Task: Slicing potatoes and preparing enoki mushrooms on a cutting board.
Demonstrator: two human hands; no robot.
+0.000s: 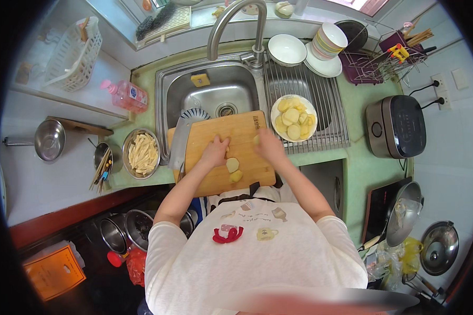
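Observation:
A wooden cutting board (240, 126) lies across the front of the sink. My left hand (216, 152) rests on its middle, fingertips down by a small pale piece; whether it grips that piece is hard to see. Two potato slices (232, 165) lie just right of this hand. My right hand (269, 146), slightly blurred, is over the board's right edge with a yellowish potato slice (256, 139) at its fingers. Beyond it, a white plate (275, 126) heaped with potato slices stands on the rack. Along the board's left edge lies a cleaver (179, 141), its handle towards me.
The sink basin (220, 86) holds a striped bowl (195, 114), partly under the board. Left stands a metal bowl (124, 157) of pale strips. White bowls (287, 49) sit on the draining rack (335, 130). A rice cooker (396, 126) and a wok (404, 220) are at right.

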